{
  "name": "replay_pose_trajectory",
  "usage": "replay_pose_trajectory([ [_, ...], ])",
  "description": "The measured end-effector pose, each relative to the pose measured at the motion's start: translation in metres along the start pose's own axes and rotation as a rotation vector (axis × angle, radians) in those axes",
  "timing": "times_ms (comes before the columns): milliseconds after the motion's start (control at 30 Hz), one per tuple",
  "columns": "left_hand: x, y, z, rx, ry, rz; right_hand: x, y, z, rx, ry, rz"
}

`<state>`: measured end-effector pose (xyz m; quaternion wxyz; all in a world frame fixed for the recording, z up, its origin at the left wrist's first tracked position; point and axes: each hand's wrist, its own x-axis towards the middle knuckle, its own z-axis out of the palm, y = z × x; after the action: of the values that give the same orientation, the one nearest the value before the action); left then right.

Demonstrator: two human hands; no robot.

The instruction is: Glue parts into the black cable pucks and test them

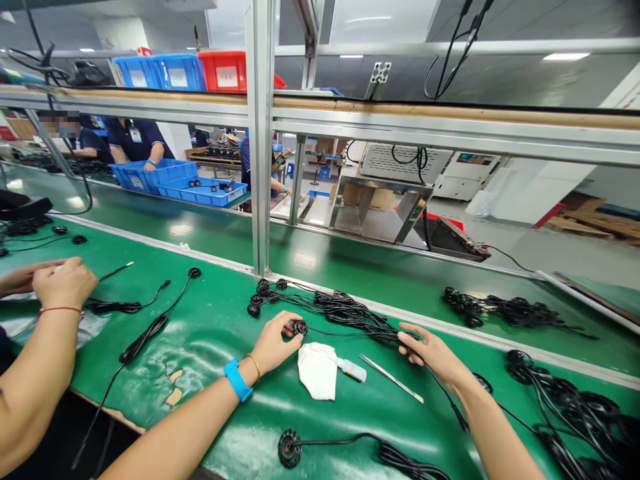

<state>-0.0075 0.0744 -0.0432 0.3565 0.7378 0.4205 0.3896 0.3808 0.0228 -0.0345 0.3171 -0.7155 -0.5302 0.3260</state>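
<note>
Black and round, a small sensor head (pixel 300 327) is pinched in the fingertips of the left hand (pixel 273 343). The right hand (pixel 433 353) curls over a strand of the cable bundle (pixel 350 310). One unit seems to be being singled out, and freeing it calls for slack. A white cloth (pixel 317 370) and tweezers (pixel 390 378) lie between the wrists. A co-worker's hand (pixel 63 280) crowds the left side, and open green mat (pixel 225 333) lies nearer.

One cloth (pixel 317 370), one bottle (pixel 351 369), one pair of tweezers (pixel 391 378) are lying on the table (pixel 215 327); two blue bins (pixel 136 72) (pixel 180 71), one red bin (pixel 225 70) sitting overhead.
</note>
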Motion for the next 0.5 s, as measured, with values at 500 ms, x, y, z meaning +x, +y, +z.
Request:
replay_pose_trajectory([
  [500,-0.006,0.013,0.005,-0.199,-0.017,-0.054,-0.018,-0.007,-0.015,-0.295,0.202,-0.098],
])
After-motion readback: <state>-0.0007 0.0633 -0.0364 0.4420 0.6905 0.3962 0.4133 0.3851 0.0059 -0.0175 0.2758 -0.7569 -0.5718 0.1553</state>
